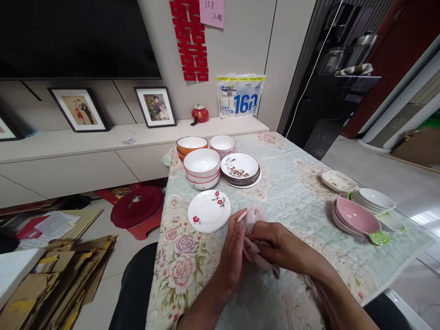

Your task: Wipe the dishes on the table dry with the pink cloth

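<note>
Close to my body, a small bowl with a pink rim (263, 211) is tipped on its side. My left hand (234, 250) grips it from the left, with the fingers wrapped round its outside. A pale pinkish cloth (253, 215) is bunched inside the bowl, and part of it hangs below. My right hand (278, 240) has its fingers closed on the cloth and presses it into the bowl. Much of the bowl is hidden by my hands and the cloth. Just beyond my left hand lies a white plate with red flowers (209, 211).
Stacked bowls with red rims (202, 162), orange bowls (191, 143), smaller bowls (222, 144) and brown-patterned plates (239, 166) stand farther back on the floral tablecloth (185, 275). Pink bowls (357, 215), white bowls (376, 199) and an oval dish (338, 181) sit at the right.
</note>
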{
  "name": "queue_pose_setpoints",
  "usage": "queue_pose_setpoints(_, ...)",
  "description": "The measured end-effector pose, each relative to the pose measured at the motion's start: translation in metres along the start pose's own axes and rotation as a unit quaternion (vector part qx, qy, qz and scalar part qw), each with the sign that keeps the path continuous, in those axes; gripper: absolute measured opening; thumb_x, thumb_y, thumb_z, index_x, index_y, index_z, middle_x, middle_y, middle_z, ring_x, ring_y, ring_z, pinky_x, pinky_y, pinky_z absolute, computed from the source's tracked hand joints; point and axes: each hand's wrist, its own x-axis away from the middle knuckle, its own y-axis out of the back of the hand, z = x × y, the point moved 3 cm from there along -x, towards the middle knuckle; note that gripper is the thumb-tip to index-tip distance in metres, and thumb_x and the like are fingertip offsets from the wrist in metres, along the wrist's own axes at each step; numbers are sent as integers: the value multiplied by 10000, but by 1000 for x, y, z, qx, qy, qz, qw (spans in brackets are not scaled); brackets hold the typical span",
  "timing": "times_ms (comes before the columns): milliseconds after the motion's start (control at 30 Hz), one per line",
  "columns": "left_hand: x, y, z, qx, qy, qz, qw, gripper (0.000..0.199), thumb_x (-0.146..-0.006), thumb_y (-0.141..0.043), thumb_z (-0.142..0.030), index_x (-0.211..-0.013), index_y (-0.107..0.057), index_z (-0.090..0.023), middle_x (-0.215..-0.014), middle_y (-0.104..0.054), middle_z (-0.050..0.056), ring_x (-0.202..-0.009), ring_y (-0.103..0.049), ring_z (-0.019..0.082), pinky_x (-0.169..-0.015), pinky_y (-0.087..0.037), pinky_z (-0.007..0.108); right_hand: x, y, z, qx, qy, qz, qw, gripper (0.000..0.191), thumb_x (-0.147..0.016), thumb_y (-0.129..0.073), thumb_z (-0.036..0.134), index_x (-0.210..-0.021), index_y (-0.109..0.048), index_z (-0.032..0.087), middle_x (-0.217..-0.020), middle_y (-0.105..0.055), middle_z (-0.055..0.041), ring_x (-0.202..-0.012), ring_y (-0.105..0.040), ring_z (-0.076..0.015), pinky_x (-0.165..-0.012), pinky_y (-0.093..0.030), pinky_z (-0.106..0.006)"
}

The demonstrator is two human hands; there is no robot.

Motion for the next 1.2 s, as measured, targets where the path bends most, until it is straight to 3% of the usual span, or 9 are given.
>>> queue_pose_setpoints(167,1,2,-7,-60,-13,-2,998,492,-930,-471,-531,-1307,-553,-227,-1343,-570,106,-1230,-530,274,-1053,-404,399,1,-3,-6,232,-96,-63,966,212,-816,-506,72,-916,-657,182,-933,-624,-67,-862,-571,-197,-732,-413,-297)
queue_pose_setpoints(300,-1,1,-11,-28,-16,-6,999,458,-931,-509,-473,-1321,-535,-234,-1385,-539,100,-1297,-473,268,-1077,-375,391,-7,-12,-12,346,-102,-159,919,158,-855,-490,89,-891,-612,183,-921,-598,-93,-858,-543,-235,-702,-413,-331)
queue_pose_setpoints(500,1,-6,-6,78,42,0,996,451,-916,-560,-406,-1335,-515,-242,-1349,-569,95,-1239,-519,256,-1000,-423,359,-13,-18,-13,356,-56,-302,882,137,-863,-483,78,-818,-551,188,-855,-561,-92,-856,-513,-241,-750,-438,-345)
queue_pose_setpoints(667,3,-9,-2,76,74,7,994,417,-861,-604,-253,-1275,-552,-255,-1181,-638,53,-1057,-583,202,-864,-464,287,-10,-16,-19,338,-66,-372,862,348,-858,-458,109,-1196,-537,117,-888,-549,-95,-790,-527,-232,-698,-463,-345)
queue_pose_setpoints(767,2,-5,-1,39,66,3,997,535,-729,-586,-68,-1234,-576,-247,-1070,-656,30,-919,-583,171,-752,-469,247,-8,-11,-20,269,-18,-401,876,367,-891,-436,131,-1245,-530,114,-920,-537,-95,-785,-544,-208,-692,-484,-331)
queue_pose_setpoints(867,3,-2,3,13,62,16,998,587,-662,-532,-19,-1203,-586,-239,-958,-653,12,-791,-569,149,-630,-448,217,-5,-7,-11,221,69,-376,897,355,-939,-408,133,-1268,-539,156,-1043,-545,-118,-927,-551,-208,-804,-487,-344)
queue_pose_setpoints(967,3,0,9,-31,78,24,996,493,-694,-509,-50,-1140,-615,-232,-824,-625,-1,-682,-553,148,-550,-428,217,-6,-8,0,283,99,-282,912,338,-947,-479,181,-1271,-562,226,-1201,-560,-123,-1068,-497,-256,-891,-426,-414)
queue_pose_setpoints(1067,2,-1,5,-76,15,36,996,474,-679,-483,-28,-1073,-652,-228,-931,-654,24,-877,-595,201,-760,-498,303,-9,-6,-2,338,55,-228,911,211,-945,-546,259,-1140,-625,245,-1112,-619,-93,-1055,-489,-272,-870,-388,-424)
queue_pose_setpoints(1200,-2,0,-3,-113,-69,2,991,452,-694,-500,-24,-1051,-687,-227,-1097,-673,51,-1077,-576,244,-1005,-410,380,-11,0,-19,286,-3,-196,938,190,-990,-443,246,-958,-620,186,-929,-614,-80,-885,-545,-210,-768,-418,-331)
